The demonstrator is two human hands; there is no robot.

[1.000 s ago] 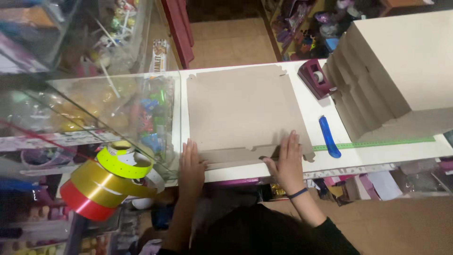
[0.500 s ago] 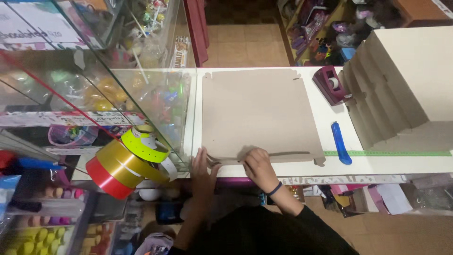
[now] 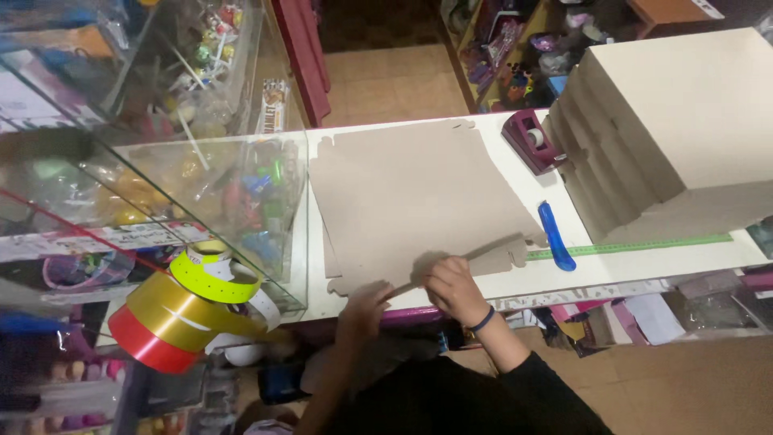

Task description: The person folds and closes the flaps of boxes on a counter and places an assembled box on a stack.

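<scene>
From the head camera I look down on a white shop counter [image 3: 515,282], where a flat, die-cut sheet of brown cardboard [image 3: 419,193] lies spread between a glass display case [image 3: 201,193] and a stack of pale folded boxes [image 3: 676,121]. My right hand [image 3: 452,287] is at the sheet's near edge, fingers curled together and pinched on the long front flap [image 3: 475,256], which stands raised off the counter along its crease; the grip looks set low at the edge so the flap hinges rather than buckles. My left hand [image 3: 364,310] sits at the near left corner of the same sheet, thumb and fingers closed on the edge there, seemingly pinning that end so the board stays put. The rest of the sheet lies flat, its notched tabs showing at the far corners.

Just beside the sheet's right edge rests a blue utility knife [image 3: 555,235], with a green ruler [image 3: 636,244] stretching along the counter front, both within reach of the right hand. A magenta tape dispenser [image 3: 527,141] stands near the boxes. At left, spools of yellow, gold and red ribbon [image 3: 181,310] hang beside the glass case.
</scene>
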